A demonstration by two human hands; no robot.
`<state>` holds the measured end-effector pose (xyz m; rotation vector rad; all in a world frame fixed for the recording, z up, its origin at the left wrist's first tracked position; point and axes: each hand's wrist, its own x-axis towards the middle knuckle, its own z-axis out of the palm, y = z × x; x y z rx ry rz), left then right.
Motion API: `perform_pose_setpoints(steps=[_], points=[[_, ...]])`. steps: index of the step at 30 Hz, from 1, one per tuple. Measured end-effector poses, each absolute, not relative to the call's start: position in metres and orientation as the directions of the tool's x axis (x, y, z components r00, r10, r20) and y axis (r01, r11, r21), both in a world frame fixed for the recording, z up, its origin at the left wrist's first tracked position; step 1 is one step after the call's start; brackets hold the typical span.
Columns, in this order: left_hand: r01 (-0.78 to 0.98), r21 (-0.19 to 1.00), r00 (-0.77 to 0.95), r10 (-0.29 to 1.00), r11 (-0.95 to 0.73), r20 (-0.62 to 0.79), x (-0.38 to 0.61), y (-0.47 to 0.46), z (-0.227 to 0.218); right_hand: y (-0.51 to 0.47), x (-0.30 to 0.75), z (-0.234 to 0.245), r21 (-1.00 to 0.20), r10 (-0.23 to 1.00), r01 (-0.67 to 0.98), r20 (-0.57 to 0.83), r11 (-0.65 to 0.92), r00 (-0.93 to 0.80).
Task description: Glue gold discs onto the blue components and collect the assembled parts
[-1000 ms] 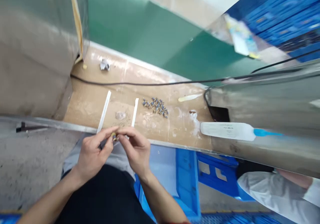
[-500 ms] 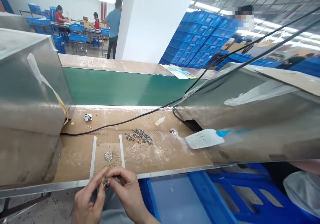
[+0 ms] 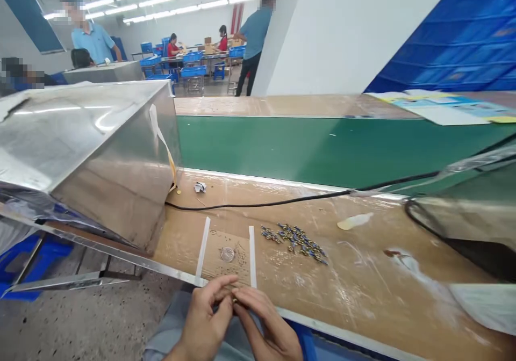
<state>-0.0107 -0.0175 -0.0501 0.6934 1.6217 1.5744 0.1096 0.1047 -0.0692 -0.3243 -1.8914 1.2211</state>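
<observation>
My left hand (image 3: 203,320) and my right hand (image 3: 269,326) meet at the bottom edge of the view, just in front of the bench's metal lip. Their fingertips pinch together on a tiny part (image 3: 234,299) that is almost wholly hidden. Just beyond them two white strips (image 3: 202,248) frame a patch of cardboard with a small clear disc (image 3: 227,253) on it. A pile of several small blue and brass fittings (image 3: 294,240) lies to the right of the strips.
A black cable (image 3: 282,202) runs across the cardboard-covered bench (image 3: 363,280). Behind it is a green conveyor belt (image 3: 322,146). A steel housing (image 3: 88,146) stands at left, a crumpled scrap (image 3: 199,187) beside it. Several people work at tables far behind.
The view has swung upward and to the left, so my hands now sit lower in the picture. They stay pinched together on the small part.
</observation>
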Motion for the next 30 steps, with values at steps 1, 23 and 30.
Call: perform_pose_setpoints(steps=[1,23,30], points=[[-0.122,0.988,-0.56,0.816,0.092,-0.145,-0.009,-0.017,-0.05,0.106,0.112,-0.073,-0.842,0.6,-0.225,0.513,0.49,-0.614],[0.036,0.887,-0.592,0.725,0.46,-0.352,-0.049,-0.017,-0.007,0.201,0.284,-0.219,-0.891,0.973,0.394,-0.226,-0.228,0.052],[0.094,0.852,-0.607,0.708,0.516,-0.361,-0.032,-0.005,0.01,0.2,0.271,-0.28,-0.813,0.945,0.502,-0.326,-0.296,0.03]])
